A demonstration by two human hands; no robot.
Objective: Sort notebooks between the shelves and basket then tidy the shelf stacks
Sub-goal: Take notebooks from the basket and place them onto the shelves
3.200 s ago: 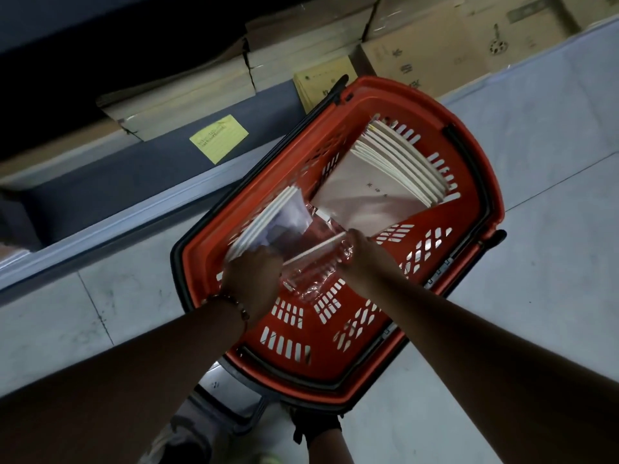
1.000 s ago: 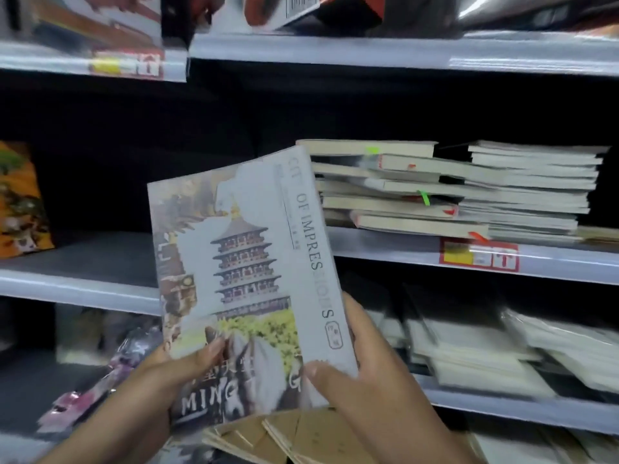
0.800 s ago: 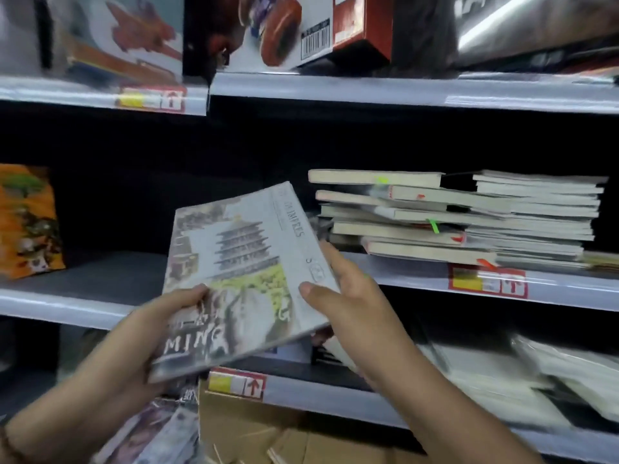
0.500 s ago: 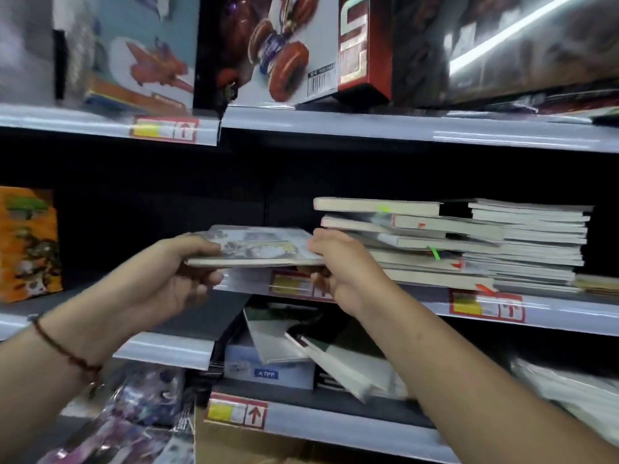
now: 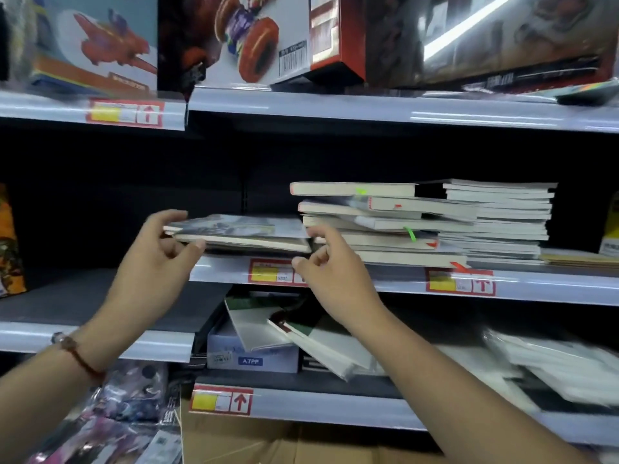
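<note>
Setting: shop shelving with grey metal shelf (image 5: 385, 283) edges and red-yellow price tags (image 5: 271, 270).
Near: brown cardboard box (image 5: 268, 440) below the lowest shelf.
Left hand (image 5: 157, 259): thumb and fingers pinch the left end of the grey illustrated notebook (image 5: 241, 231).
Right hand (image 5: 330, 262): fingers loosely curled, apart, touching the notebook's right end.
Notebook: lying flat on the middle shelf, just left of the uneven stack of white-edged notebooks (image 5: 418, 222).
Far: boxed toys (image 5: 254, 38) on the top shelf.

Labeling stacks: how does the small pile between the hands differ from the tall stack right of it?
The small pile is only a few notebooks high; the tall stack holds many. The left hand grips the small pile's left end; the tall stack is untouched. Both lie flat on the middle shelf.
</note>
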